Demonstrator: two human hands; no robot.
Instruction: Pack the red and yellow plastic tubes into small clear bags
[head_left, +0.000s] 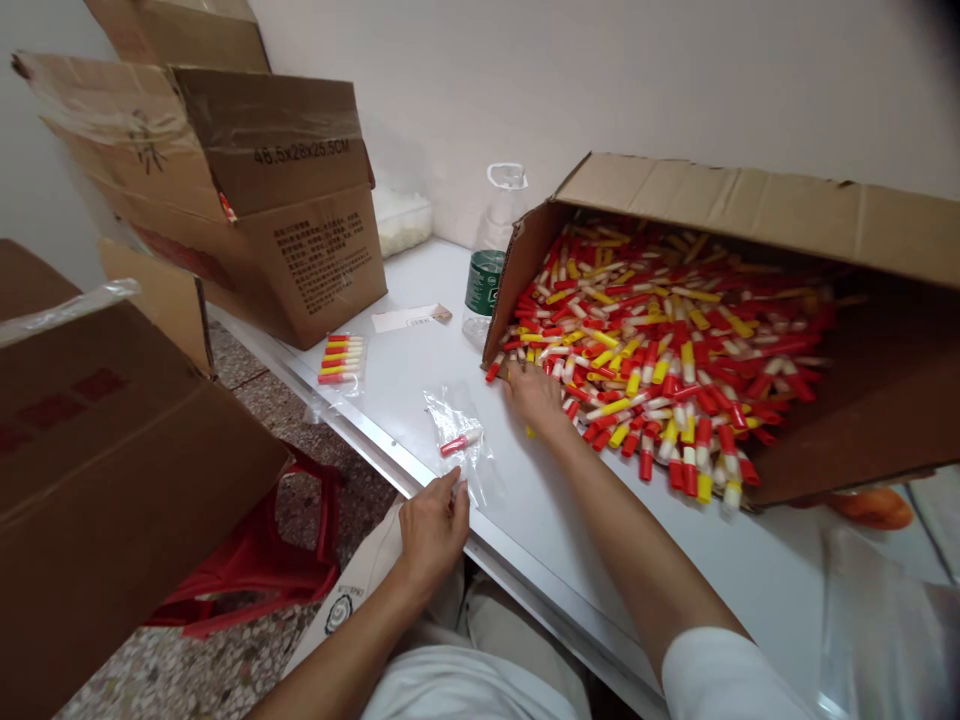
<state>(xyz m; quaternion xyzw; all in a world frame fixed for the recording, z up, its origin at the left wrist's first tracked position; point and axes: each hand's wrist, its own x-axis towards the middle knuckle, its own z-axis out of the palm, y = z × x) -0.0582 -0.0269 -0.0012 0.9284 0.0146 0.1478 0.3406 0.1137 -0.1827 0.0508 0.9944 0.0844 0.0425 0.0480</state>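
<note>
My left hand (436,525) pinches the near edge of a clear plastic bag (480,475) between thumb and forefinger at the table's front edge. Inside the bag lies one small red-and-white tube (454,444). At the left front corner of the tipped carton, my right hand (534,398) has its fingers curled down among loose tubes (637,350) in red, yellow and white. Whatever is between those fingertips is hidden. Further left on the table is a filled bag (342,360), with several tubes lined up in a row.
The large carton (720,190) lies on its side at the right, tubes spilling from its mouth. A plastic bottle (484,280) and a paper slip (411,317) are behind the bags. Cartons (315,250) stand at the left, above a red stool (255,560). Clear bags (885,630) lie lower right.
</note>
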